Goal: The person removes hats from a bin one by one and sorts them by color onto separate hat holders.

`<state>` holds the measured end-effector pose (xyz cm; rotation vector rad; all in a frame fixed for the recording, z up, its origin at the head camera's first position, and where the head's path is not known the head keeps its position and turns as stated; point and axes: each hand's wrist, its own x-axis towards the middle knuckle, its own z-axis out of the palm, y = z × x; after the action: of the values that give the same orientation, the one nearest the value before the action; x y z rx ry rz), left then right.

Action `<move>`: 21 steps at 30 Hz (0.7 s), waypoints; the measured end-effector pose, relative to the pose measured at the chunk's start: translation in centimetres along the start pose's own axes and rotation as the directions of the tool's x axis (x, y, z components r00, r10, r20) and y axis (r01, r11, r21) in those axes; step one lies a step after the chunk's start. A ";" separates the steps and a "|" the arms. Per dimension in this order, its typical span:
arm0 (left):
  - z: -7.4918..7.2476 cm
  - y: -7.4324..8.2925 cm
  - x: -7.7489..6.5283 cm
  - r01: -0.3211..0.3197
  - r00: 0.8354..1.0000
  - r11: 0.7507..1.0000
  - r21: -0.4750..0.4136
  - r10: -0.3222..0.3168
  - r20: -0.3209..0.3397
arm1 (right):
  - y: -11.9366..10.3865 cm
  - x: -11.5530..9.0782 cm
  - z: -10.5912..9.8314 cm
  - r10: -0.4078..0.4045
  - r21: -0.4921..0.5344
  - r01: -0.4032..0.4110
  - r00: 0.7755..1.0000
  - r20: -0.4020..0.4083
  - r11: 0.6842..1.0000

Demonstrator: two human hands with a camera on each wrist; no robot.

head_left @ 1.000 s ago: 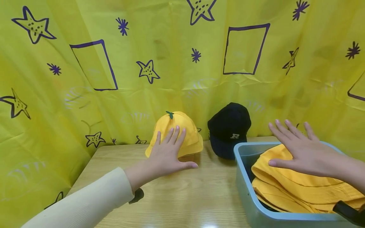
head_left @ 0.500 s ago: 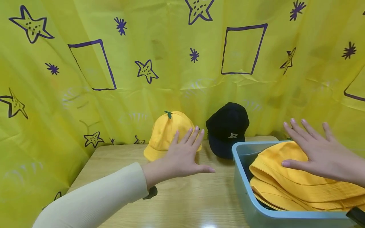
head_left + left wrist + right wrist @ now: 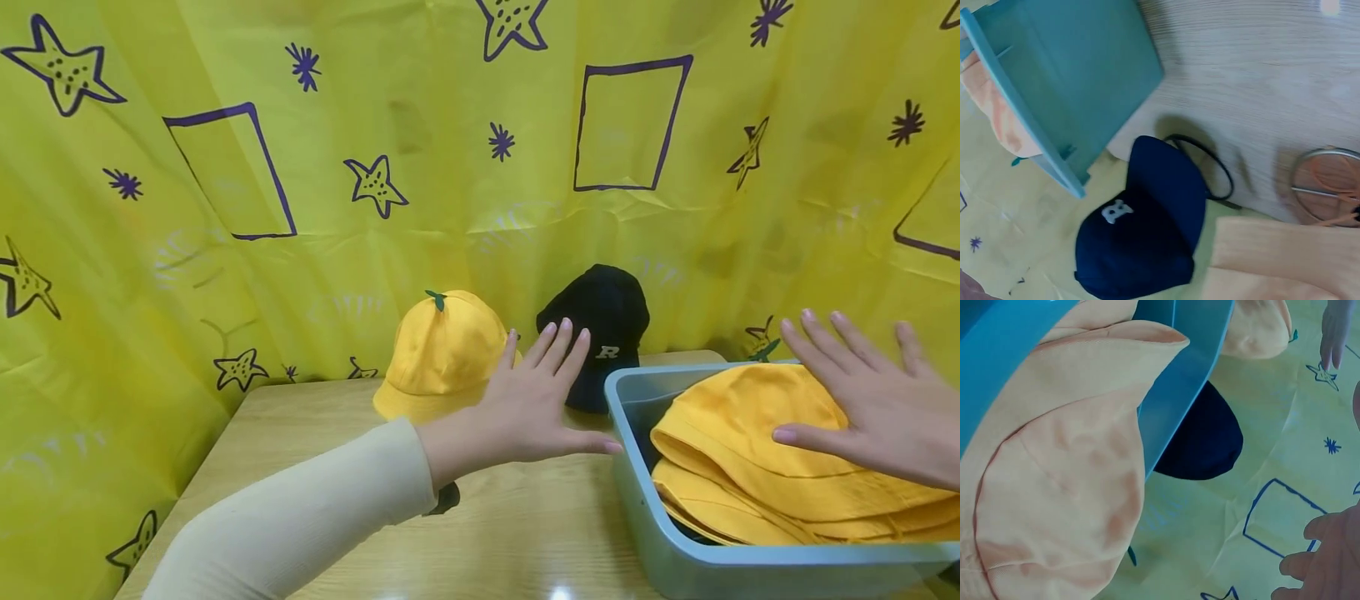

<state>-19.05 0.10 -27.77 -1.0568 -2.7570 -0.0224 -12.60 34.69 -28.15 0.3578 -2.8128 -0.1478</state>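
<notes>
My left hand hovers in the air with its fingers spread, in front of the black cap with its white letter R. It hides part of that cap's brim and the right edge of a yellow hat topped by a green sprout. Over the blue bin my right hand floats, fingers also straight and apart. Inside the bin lie stacked yellow hats, one with a green sprout at its far side. In the right wrist view, the fingers of my right hand reach in at the lower right, beside the hats. Neither hand holds anything.
The wooden table stands against a yellow curtain drawn with stars and frames. Beneath the yellow hat, the left wrist view shows a round wire stand with an orange cord; a dark strap loop lies by the cap.
My left hand has moved right, from before the yellow hat to before the black cap. My right hand has shifted right over the bin. The head view has turned slightly right.
</notes>
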 end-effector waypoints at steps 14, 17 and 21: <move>0.0 4.3 1.8 -0.090 0.996 0.979 0.183 0.088 0.019 | 4.7 -2.7 2.8 0.022 0.141 0.005 0.982 -0.187 0.990; 0.3 5.0 2.1 -0.085 0.996 0.983 0.162 0.078 0.051 | 5.8 -3.4 3.4 0.035 0.187 0.003 0.979 -0.199 0.982; 0.9 5.8 2.5 -0.047 0.997 0.989 0.139 0.039 0.063 | 6.7 -4.4 4.4 0.058 0.216 -0.012 0.977 -0.207 0.976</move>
<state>-17.21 6.14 -28.53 -1.0962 -2.7405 0.2093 -11.40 42.62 -32.63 0.3491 -2.6253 0.1926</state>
